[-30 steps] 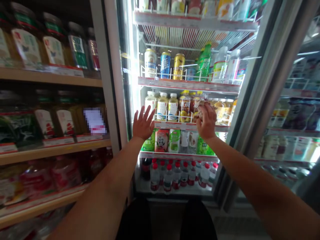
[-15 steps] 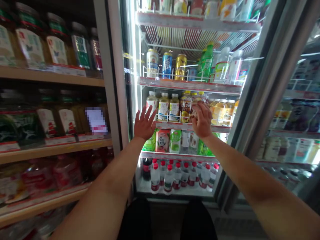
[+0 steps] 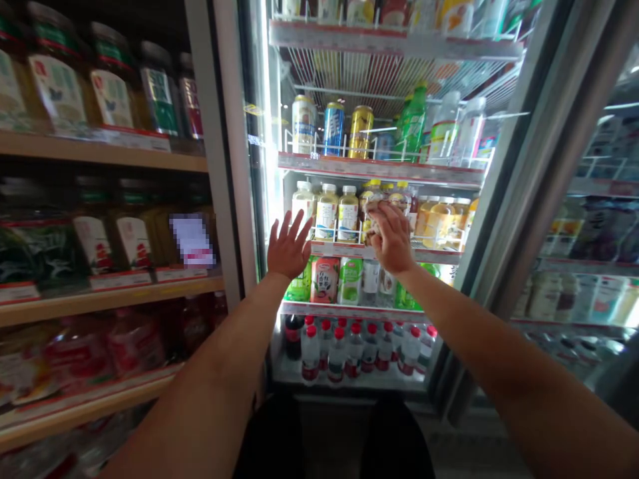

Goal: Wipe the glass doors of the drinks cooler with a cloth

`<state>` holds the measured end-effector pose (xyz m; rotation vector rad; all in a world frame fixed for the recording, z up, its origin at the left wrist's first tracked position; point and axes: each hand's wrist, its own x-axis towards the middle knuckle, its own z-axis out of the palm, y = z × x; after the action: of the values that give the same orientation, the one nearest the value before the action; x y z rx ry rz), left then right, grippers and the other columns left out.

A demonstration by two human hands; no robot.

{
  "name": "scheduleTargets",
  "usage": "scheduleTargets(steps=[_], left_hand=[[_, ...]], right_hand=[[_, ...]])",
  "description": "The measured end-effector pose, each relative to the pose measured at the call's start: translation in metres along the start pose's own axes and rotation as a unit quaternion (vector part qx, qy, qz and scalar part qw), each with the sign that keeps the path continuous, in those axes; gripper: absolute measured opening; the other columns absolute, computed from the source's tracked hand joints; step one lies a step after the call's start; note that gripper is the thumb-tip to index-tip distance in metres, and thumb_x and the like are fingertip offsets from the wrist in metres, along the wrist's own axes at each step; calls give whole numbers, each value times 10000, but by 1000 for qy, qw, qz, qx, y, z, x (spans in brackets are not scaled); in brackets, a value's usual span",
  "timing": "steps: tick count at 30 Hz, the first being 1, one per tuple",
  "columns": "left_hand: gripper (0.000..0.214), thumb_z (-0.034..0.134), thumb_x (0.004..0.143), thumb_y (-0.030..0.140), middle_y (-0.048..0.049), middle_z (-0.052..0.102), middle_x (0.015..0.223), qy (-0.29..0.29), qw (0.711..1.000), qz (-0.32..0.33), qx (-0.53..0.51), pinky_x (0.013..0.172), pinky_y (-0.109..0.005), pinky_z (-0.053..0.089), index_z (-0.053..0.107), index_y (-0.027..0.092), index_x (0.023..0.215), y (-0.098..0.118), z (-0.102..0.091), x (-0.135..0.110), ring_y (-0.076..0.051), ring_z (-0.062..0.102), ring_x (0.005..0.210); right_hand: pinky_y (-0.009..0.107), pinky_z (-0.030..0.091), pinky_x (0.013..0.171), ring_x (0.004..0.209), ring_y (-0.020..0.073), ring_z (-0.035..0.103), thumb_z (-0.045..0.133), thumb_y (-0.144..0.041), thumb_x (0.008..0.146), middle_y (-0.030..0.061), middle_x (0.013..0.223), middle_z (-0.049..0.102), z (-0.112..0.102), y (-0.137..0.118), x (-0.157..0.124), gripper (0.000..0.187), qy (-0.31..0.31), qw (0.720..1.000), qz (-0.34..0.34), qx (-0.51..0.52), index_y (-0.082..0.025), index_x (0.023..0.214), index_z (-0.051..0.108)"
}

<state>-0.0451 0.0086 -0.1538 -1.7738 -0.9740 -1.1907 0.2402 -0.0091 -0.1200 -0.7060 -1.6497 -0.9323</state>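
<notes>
I face an open drinks fridge. My left hand (image 3: 288,247) is raised with fingers spread, holding nothing, just in front of the pale yellow-capped bottles (image 3: 325,211) on the middle wire shelf (image 3: 344,250). My right hand (image 3: 393,236) is closed around an amber drink bottle (image 3: 370,205) standing on that same shelf, beside more amber bottles (image 3: 439,216) to its right. Both forearms reach forward from the bottom of the view.
Cans (image 3: 332,128) and green bottles (image 3: 412,123) fill the shelf above. Cartons (image 3: 323,281) sit below, and red-capped bottles (image 3: 349,346) stand at the bottom. The fridge door (image 3: 544,166) hangs open at right. Wooden shelves (image 3: 100,153) with jars stand at left.
My right hand has slid left along the middle shelf, from the bottles further right onto the amber bottle near the pale ones. My left hand has stayed almost still, open.
</notes>
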Motion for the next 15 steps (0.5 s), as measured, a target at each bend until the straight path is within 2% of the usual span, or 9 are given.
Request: scheduleTargets(steps=[3,9,15], left_hand=[[566,433,1011,298,-32,271,1643,-3,1000,-2,1,1282,-496,55,365,260,1572,0,0,0,-239,76,1555],[573,414,1021,320,-19,257,1647,1,1000,0,3,1283,-494,58,327,286,1586,-2,2,-1,-230,74,1555],[567,423,1016,304,-33,271,1642,-3,1000,-3,4,1283,-492,50,354,261,1577,0,0,-1,-240,81,1555]], right_hand=[[489,345,1221,1446,258,404,450,-146,911,71,1472,525,2,-4,3,533,0,1000,9,1,-262,1424,534],[486,378,1198,1445,260,411,459,-146,912,87,1471,531,5,-7,-6,510,-3,1000,-28,-11,-237,1407,543],[455,373,1198,1430,251,428,477,-130,900,86,1454,548,5,-12,4,509,-6,999,-38,-16,-221,1396,554]])
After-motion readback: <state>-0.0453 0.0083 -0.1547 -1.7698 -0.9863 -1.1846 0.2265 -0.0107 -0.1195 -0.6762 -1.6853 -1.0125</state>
